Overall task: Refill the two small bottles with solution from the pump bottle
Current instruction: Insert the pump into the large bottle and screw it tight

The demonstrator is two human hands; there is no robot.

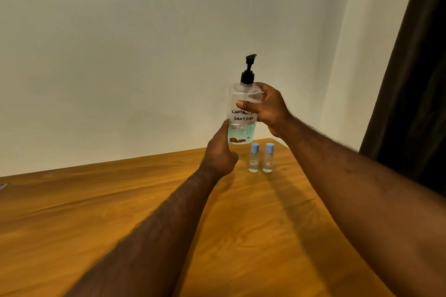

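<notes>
- The right hand grips the upper body of a clear plastic pump bottle, its thumb laid across the front just above the handwritten label.
- The left hand holds the same pump bottle low on its left side, thumb up along the wall and fingers showing through the pale blue liquid at the base.
- The pump bottle is upright, lifted off the wooden table, with its black pump head on top.
- Two small clear bottles with light blue caps stand upright on the table just below the pump bottle and right of the left hand: left small bottle and right small bottle, side by side.
</notes>
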